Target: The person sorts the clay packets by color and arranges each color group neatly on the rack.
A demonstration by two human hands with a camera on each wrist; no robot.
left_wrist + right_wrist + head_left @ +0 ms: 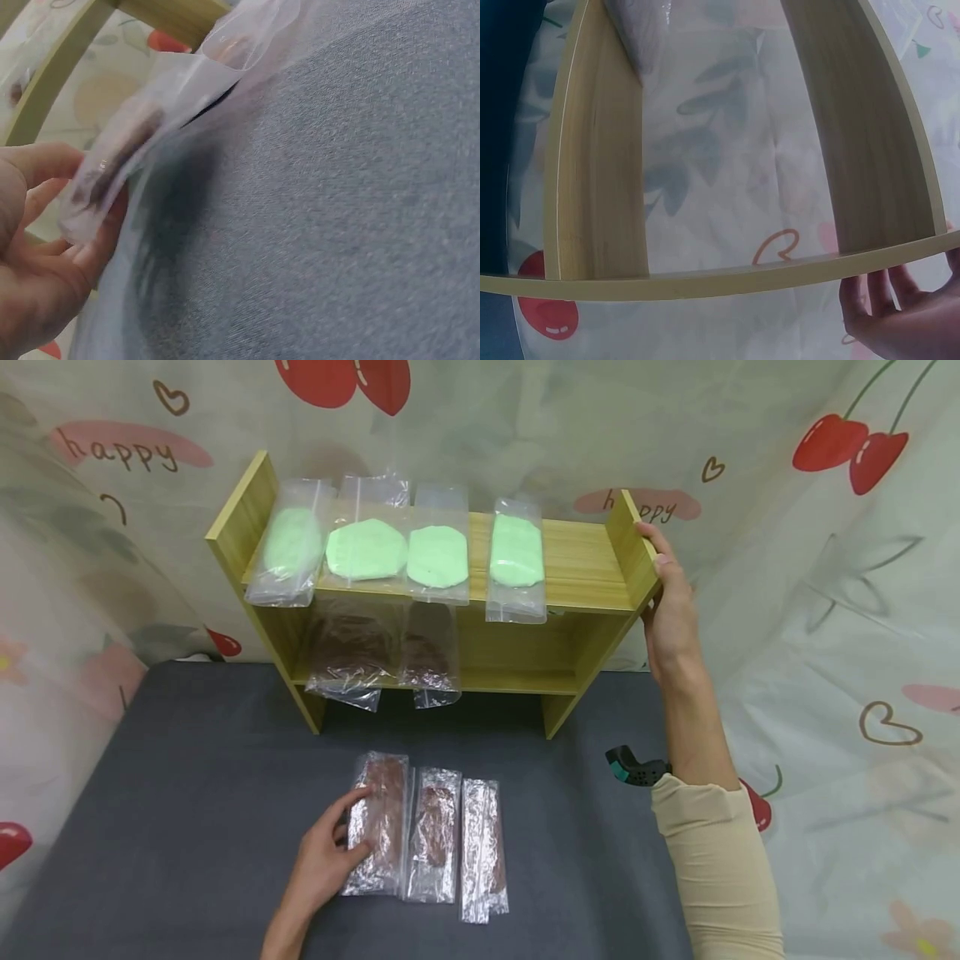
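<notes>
My left hand (326,860) holds the left edge of a clear zip bag with a flat brown slab inside (386,827), its thumb and fingers on either side. In the left wrist view, that bag (124,154) sits between the fingers. Two more bags of brown stuff, a middle one (435,835) and a narrower right one (480,847), lie beside it on the dark grey cloth. My right hand (672,610) grips the right side panel of a small wooden shelf (585,560), fingers behind its edge in the right wrist view.
Several bags of pale green slabs (366,550) lie on the top board and overhang its front. Below them, two bags of dark brown stuff (430,647) rest on the lower board. A black device (633,768) shows by the right wrist. Patterned curtain (517,427) hangs behind and at the sides.
</notes>
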